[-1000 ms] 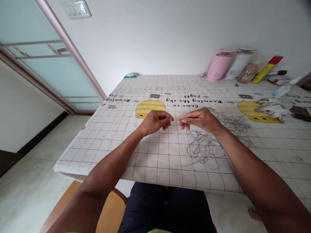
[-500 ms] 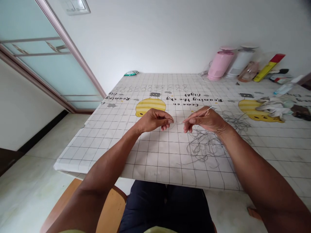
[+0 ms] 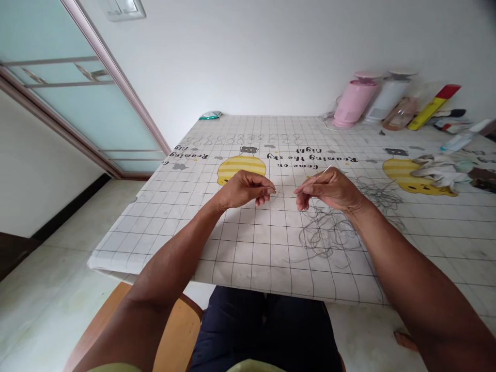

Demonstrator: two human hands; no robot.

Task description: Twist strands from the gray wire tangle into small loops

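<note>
My left hand [image 3: 251, 188] hovers over the table with thumb and index finger pinched together. A tiny pale thing shows at its fingertips, too small to name. Facing it a short gap away, my right hand [image 3: 323, 188] is closed around a thin, shiny needle-like rod [image 3: 324, 174]. One end of the rod sticks up past the knuckles, and its tip points toward my left hand. Beneath and beside my right hand lies a loose tangle of thin grey strands [image 3: 327, 235], which reaches back to a second heap [image 3: 377, 196] behind the wrist.
A white checked tablecloth [image 3: 232, 248] covers the table. Along the back runs a row of small thin loops [image 3: 240, 139]. A green-edged packet [image 3: 210, 115] sits at the far left corner. Pink [image 3: 355, 101] and white [image 3: 387, 98] cylinders and a crumpled cloth [image 3: 439, 170] are on the right.
The gap between my hands has widened slightly, my right hand shifting a little to the right with the rod. The whole view has moved slightly.
</note>
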